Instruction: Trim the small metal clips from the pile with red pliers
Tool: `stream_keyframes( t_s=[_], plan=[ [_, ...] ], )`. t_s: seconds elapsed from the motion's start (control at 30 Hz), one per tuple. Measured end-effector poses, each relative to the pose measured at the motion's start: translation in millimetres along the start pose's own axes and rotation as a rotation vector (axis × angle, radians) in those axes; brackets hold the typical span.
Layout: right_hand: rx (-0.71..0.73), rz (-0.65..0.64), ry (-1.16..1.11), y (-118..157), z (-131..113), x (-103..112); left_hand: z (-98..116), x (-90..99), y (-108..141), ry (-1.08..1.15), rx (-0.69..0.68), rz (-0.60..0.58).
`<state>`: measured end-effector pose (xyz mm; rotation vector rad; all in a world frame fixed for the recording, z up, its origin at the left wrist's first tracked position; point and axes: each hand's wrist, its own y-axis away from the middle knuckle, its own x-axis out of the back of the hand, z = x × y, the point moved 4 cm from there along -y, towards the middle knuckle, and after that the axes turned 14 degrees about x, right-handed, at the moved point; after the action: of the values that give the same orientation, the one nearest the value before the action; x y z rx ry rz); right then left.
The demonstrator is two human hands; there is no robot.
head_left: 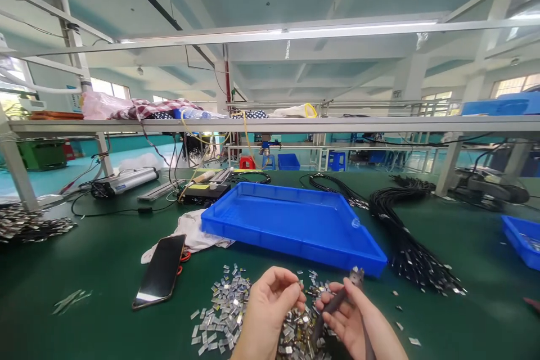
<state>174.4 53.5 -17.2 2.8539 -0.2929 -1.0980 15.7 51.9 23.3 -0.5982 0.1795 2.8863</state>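
My left hand (pixel 276 301) is above a heap of small metal pieces (pixel 225 309), its thumb and index finger pinched on something too small to make out. Just to the right, my right hand (pixel 348 312) holds dark-handled pliers (pixel 333 304), whose metal head points up and away near the front edge of a blue tray (pixel 291 216). The two hands are apart. More small metal pieces, some yellowish, lie beneath and between them.
A phone (pixel 162 270) lies on a white cloth (pixel 196 230) at left. Bundled black cables (pixel 396 219) run along the right, near a smaller blue tray (pixel 523 242). A shelf (pixel 270 125) spans the back, with a black box (pixel 205 194) below.
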Motion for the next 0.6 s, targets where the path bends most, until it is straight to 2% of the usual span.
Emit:
stream_keyframes(
  t_s=[0.27,0.4,0.6],
  plan=[
    [0.09,-0.1,0.205,2,8,-10,-2,4.7,-3,-0.105,-0.072,0.052],
    [0.153,-0.215,0.282,6,12,-17,-2,3.9,-3,-0.084,-0.053,0.073],
    [0.035,-0.375,0.3,14,26,-25,-2,4.2,-3,-0.105,-0.031,0.084]
  ],
)
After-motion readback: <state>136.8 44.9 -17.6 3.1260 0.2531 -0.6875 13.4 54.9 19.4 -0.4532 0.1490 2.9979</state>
